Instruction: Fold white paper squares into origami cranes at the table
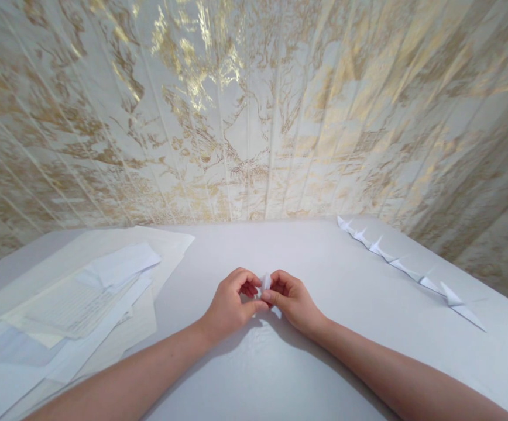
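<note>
- Through the feed I see my left hand (231,300) and right hand (297,300) pinching one small folded white paper piece (265,282), grips nearly closed;
- uneven squeezing could crumple it.

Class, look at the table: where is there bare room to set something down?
Bare patches of the table: beyond the hands, toward the patterned backdrop; between the right forearm and the row of folded papers; between the right forearm and left forearm. Crowded: the left side, under spread papers, and where left hand and right hand meet at a small folded paper.
</note>
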`<act>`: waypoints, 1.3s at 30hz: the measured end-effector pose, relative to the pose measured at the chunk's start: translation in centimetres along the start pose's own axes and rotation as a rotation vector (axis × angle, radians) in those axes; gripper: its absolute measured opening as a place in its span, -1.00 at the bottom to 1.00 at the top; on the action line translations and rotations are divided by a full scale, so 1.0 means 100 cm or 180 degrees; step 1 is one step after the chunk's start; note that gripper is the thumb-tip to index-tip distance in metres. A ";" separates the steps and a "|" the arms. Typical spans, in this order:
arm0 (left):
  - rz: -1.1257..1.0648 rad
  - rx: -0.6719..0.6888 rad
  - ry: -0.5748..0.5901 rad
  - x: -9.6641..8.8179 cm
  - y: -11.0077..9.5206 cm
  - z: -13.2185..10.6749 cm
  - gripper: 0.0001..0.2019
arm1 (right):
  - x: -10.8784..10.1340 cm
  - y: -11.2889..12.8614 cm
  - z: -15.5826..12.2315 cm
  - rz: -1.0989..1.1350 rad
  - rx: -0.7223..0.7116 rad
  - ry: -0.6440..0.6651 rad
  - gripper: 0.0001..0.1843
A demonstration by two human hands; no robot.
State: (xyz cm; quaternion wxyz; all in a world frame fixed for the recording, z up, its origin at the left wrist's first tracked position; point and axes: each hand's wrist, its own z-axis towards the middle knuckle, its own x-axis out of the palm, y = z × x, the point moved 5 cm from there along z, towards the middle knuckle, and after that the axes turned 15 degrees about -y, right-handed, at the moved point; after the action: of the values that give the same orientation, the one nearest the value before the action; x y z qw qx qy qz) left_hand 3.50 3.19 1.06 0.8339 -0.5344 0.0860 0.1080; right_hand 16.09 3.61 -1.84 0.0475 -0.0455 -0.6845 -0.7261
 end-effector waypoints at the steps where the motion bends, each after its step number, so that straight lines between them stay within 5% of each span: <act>1: 0.0051 0.0073 0.0022 0.000 -0.001 -0.001 -0.81 | 0.000 0.000 0.000 0.0004 -0.0009 -0.0001 -0.67; 10: 0.0216 0.0277 0.0010 0.000 0.001 -0.002 -0.90 | -0.001 0.001 -0.001 -0.0251 -0.0324 -0.0004 -0.72; 19: -0.0194 -0.0065 -0.0008 -0.001 0.009 0.001 -0.94 | -0.006 0.015 -0.005 -0.0647 -0.1131 -0.0283 -0.90; 29: 0.0092 0.1042 -0.0196 -0.009 -0.009 -0.004 -0.84 | -0.002 0.048 -0.027 -0.1332 -0.3057 -0.0100 -0.83; 34: 0.0171 0.1649 -0.0204 -0.011 -0.019 -0.009 -0.77 | -0.002 0.053 -0.033 -0.1533 -0.3468 -0.0026 -0.78; 39: 0.0151 0.1753 -0.0180 -0.012 -0.021 -0.009 -0.77 | -0.002 0.055 -0.036 -0.1671 -0.3579 0.0042 -0.78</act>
State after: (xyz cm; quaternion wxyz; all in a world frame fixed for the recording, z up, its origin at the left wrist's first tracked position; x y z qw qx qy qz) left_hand 2.91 1.46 2.80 0.9470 -0.2823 0.1014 0.1149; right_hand 16.97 -0.28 3.41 -0.1596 0.1109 -0.1853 -0.9633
